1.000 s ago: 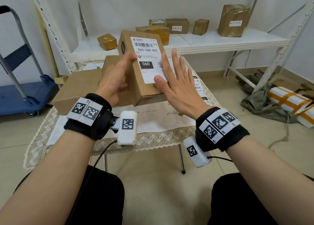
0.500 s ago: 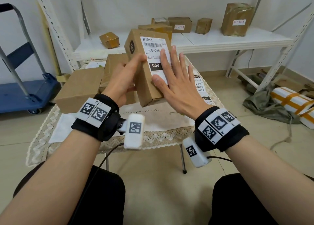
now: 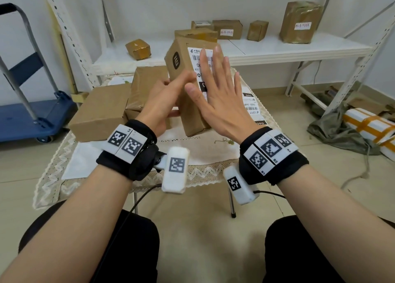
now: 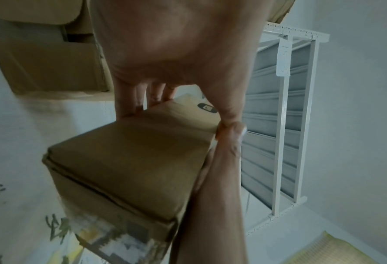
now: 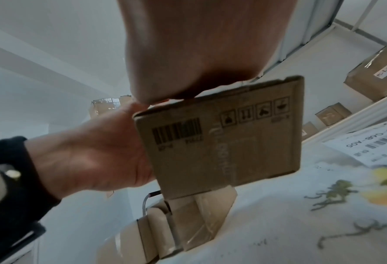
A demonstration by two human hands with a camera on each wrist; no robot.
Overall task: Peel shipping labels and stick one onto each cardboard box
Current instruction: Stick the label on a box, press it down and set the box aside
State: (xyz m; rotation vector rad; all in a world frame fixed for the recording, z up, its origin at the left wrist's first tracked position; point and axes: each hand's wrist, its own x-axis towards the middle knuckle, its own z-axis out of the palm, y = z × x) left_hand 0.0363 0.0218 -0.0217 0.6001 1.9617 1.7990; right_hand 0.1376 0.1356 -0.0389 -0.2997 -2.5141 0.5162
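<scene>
A small cardboard box is held upright above the table, tilted a little, with a white shipping label stuck on its front face. My left hand grips the box from its left side, thumb on the front edge and fingers behind it. My right hand lies flat with straight, spread fingers pressed on the label and covers most of it. From below, the box's printed underside shows in the right wrist view. A strip of more labels lies on the table at the right.
Two larger cardboard boxes sit on the lace-edged tablecloth behind my left hand. A white shelf behind carries several labelled boxes. A blue cart stands left; wrapped parcels lie on the floor right.
My right hand has slid up the label, from beside its lower right to flat over most of it. The box has risen and turned slightly in my left hand.
</scene>
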